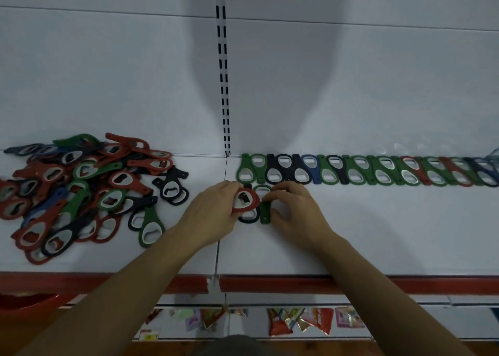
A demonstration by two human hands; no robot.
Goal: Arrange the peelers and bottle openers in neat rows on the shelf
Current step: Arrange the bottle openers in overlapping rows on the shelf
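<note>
Head view: looking down on a white shelf (378,234), both forearms reaching in from the bottom of the frame.
Left hand (213,215): fingers and thumb curled round a red opener (244,200), held over a black opener (247,216) lying flat.
Right hand (294,210): fingertips pinching the handle of a green opener (264,207), flat on the shelf, touching the black one's right side.
Row (364,170): set along the back edge, right of the slotted rail (222,72); heads alternating up and down, packed side by side, running out of frame at right.
Pile (81,191): loose heap of red, green, black and blue openers on the left panel, apart from the hands.
Open room: bare shelf right of the hands, between row and front edge; narrower bare gap between pile and left hand.
Front edge: red strip (351,282) across the full width, crossed by both forearms.
Below: bright packets (297,320) under the shelf, blurred.
</note>
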